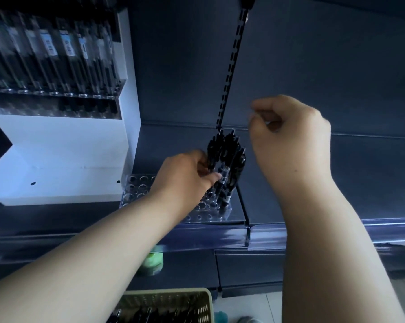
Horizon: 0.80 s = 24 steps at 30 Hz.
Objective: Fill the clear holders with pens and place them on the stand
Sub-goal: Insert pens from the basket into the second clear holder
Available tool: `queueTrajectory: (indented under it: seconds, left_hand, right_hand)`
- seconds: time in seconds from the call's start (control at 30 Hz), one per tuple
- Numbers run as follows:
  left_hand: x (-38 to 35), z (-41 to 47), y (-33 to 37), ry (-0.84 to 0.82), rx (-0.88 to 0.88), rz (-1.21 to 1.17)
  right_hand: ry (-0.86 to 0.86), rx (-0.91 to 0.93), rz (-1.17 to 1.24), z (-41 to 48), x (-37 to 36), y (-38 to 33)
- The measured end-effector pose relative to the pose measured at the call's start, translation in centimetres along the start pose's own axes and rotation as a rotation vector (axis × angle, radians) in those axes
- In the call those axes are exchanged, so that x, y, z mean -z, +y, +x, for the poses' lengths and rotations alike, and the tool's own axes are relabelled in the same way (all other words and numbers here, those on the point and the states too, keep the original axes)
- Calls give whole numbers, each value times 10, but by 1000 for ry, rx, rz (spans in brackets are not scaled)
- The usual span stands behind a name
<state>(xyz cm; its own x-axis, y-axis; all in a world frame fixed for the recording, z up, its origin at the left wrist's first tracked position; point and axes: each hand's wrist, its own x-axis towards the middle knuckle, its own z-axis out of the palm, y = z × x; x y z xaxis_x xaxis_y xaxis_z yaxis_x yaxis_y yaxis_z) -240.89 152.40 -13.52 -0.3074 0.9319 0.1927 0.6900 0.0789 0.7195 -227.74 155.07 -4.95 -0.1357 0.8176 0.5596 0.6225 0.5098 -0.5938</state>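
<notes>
Pens [227, 164] stand upright in 1 tight black cluster at the right end of the clear holder [138, 187], their clips and push-buttons bunched together at the top, clear sections of barrel showing lower down. The holder is a see-through block drilled with rows of round holes; the holes that show on its left part are open. It lies on the dark shelf [313, 183], just beside the foot of the white stand [64, 155].

The left hand [185, 178] reaches in from the left, and its grip is closed round the pens partway up the cluster, thumb and fingertips pinching them. The right hand [294, 141] hangs above and to the right, clear of the pens, its grip curled in with thumb near the fingertips (something glints inside, but I cannot tell whether it holds anything).

Up on the stand, a row of pens [57, 54] sits in a clear holder, blurred. A slotted black strip [234, 66] runs up the back wall behind the cluster. Below, a pale basket [206, 301] holds more dark pens.
</notes>
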Motion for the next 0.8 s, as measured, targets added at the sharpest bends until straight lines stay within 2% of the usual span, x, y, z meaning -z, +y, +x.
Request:
queueTrajectory:
  seconds: [0.47,0.8]
  left_hand:
    - [-6,2,2,70,-43,43]
    - [-11,-6,-3,119,29,-112]
  right_hand:
    - [-69,-15,2,-6,-5,0]
    - [-83,-26,1,-11,1,2]
